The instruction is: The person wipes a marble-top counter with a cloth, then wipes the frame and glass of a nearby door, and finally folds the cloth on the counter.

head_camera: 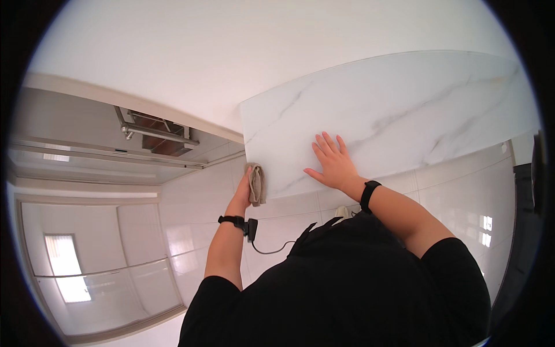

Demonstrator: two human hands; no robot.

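A white table top with grey marble veining (390, 108) stands before me against the wall. My left hand (245, 189) grips a folded grey-brown cloth (257, 184) against the near left corner and left edge of the top; part of the fingers is hidden behind the cloth. My right hand (331, 160) lies palm down with spread fingers on the marble-look surface, near its front edge, holding nothing. Each wrist wears a black band, and the left one carries a small black device (250, 230) with a cable running towards my body.
Behind the top rises a white wall (195, 52). At the left are a metal rail (160, 132) by a doorway and a glazed, framed panel (104, 269). Pale glossy tiles (459, 195) cover the floor. A dark piece of furniture (522, 217) stands at the far right.
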